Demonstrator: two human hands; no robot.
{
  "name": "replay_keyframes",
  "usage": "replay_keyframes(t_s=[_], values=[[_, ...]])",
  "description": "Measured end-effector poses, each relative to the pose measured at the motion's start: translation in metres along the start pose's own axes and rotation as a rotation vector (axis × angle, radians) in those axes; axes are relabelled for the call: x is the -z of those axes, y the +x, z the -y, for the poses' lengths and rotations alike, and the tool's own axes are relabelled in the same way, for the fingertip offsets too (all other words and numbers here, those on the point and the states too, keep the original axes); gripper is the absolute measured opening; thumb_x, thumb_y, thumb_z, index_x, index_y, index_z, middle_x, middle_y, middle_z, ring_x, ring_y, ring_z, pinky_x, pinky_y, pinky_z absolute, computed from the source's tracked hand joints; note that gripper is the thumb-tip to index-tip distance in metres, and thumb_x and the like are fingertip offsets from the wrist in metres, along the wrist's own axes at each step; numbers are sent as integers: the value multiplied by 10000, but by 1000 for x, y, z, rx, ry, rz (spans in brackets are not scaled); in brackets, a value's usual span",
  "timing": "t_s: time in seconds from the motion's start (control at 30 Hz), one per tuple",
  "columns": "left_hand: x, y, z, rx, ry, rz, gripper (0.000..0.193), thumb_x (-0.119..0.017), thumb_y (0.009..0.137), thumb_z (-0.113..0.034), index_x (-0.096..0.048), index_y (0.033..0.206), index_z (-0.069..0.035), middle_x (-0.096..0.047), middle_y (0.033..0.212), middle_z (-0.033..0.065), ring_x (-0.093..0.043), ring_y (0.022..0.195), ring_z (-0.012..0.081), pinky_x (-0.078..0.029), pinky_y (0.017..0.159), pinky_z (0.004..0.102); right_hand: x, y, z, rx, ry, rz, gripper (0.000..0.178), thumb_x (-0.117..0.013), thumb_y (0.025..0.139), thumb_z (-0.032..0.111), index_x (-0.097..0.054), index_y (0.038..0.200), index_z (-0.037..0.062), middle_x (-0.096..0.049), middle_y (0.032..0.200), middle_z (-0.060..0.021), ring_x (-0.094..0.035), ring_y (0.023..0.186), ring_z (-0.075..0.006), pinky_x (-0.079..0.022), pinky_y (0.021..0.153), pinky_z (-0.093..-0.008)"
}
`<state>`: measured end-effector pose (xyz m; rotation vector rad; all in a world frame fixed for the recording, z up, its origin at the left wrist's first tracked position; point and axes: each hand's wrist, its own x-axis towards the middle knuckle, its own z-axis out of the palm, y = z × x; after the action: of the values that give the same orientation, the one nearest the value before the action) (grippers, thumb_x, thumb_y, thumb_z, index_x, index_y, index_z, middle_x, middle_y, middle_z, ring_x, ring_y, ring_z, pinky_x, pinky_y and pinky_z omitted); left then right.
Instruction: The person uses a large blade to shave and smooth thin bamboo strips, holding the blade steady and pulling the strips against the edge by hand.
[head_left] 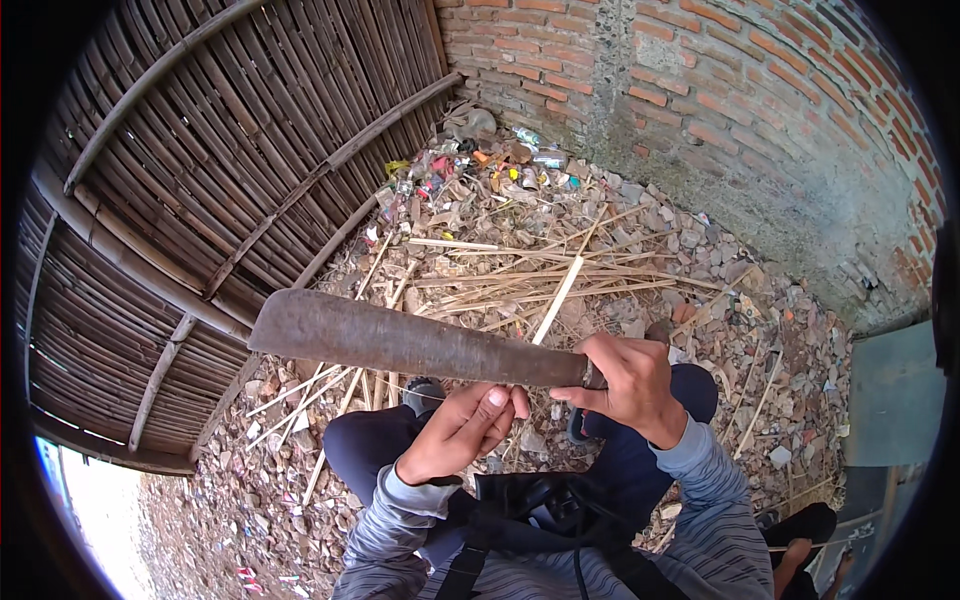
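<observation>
My right hand (628, 385) is closed round the handle end of a machete (410, 338). Its wide, dark, worn blade lies across the view and points left, with the blunt tip near the bamboo wall. Below the middle of the blade, the fingers of my left hand (462, 430) are pinched together. A pale split bamboo strip (558, 300) slants down behind the blade in line with those fingertips; the blade hides part of it. Both hands are above my bent knees.
A pile of bamboo strips (560, 278) lies ahead on rubble-strewn ground (780, 400). Mixed litter (510, 170) fills the far corner between a bamboo-slat wall (250, 130) and a brick wall (720, 110). At the lower right, part of another person (800, 545) shows beside a grey-green panel (890, 395).
</observation>
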<state>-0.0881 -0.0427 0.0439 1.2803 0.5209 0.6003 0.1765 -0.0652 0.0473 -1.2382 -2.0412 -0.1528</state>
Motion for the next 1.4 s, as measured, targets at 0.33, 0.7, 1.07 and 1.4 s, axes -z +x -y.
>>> replay_keyframes(t_s=[0.33,0.7,1.07,1.4], values=[[-36,10,5,-299,690,-485,170,-493,1091,-37,-643,1127,34,-565,682,78,-511,553,169,-417,558,333,-11,-6,-3,-96,46,153,622,-749,868,643,-643,896,30,-589,664,-92,-647,570,-300,-472,500,-408],[-50,11,17,-248,885,-563,148,-499,1073,-13,-579,1192,22,-670,778,208,-684,645,415,-490,562,442,-15,-9,-15,-99,121,222,635,-658,936,668,-659,947,33,-629,670,-124,-672,592,-356,-482,493,-444],[-32,-20,28,-187,847,-487,61,-498,1070,-18,-541,1047,19,-639,753,203,-611,569,394,-432,524,437,-28,-16,-150,-681,-5,118,591,-542,1070,560,-694,907,13,-480,517,-70,-484,429,-210,-397,450,-397],[-2,-11,35,122,13,-188,330,-447,1141,-279,-635,1044,-27,-355,675,-80,-294,546,34,-235,504,240,3,24,-26,-779,1033,35,206,-734,1001,202,-744,1066,7,-505,583,64,-411,461,-21,-285,439,-251]])
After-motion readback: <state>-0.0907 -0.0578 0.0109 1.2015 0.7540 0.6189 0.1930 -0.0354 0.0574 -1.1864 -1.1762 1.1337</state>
